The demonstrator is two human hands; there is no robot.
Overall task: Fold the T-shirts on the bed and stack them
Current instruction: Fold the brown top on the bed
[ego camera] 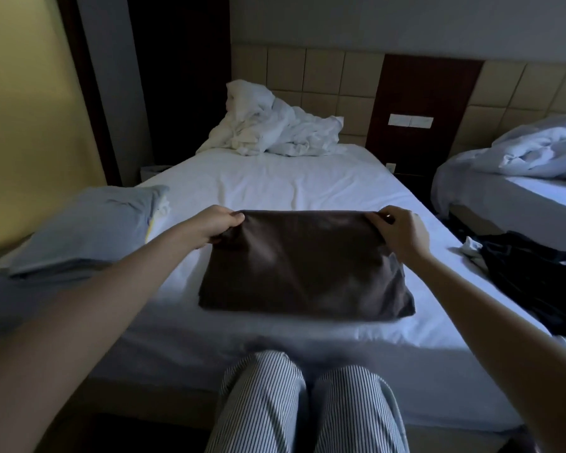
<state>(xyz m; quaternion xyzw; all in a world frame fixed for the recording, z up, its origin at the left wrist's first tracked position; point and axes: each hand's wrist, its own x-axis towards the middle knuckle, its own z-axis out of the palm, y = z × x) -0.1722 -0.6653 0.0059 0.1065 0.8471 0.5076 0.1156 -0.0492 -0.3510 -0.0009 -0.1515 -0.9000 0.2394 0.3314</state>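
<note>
A dark brown T-shirt (pixel 304 266), folded into a rectangle, lies on the white sheet of the bed (pixel 291 178) near its foot. My left hand (pixel 218 228) pinches the far left corner of the brown T-shirt. At the far right corner my right hand (pixel 399 235) grips the same fold edge. A folded light blue T-shirt (pixel 82 230) sits on the bed's left side. On the right edge lies a loose heap of dark garments (pixel 533 282) with a bit of white cloth.
A crumpled white duvet (pixel 268 125) is piled at the head of the bed against the padded headboard. A second bed (pixel 520 191) with rumpled bedding stands to the right across a narrow gap. My striped trouser legs (pixel 304 407) touch the bed's foot.
</note>
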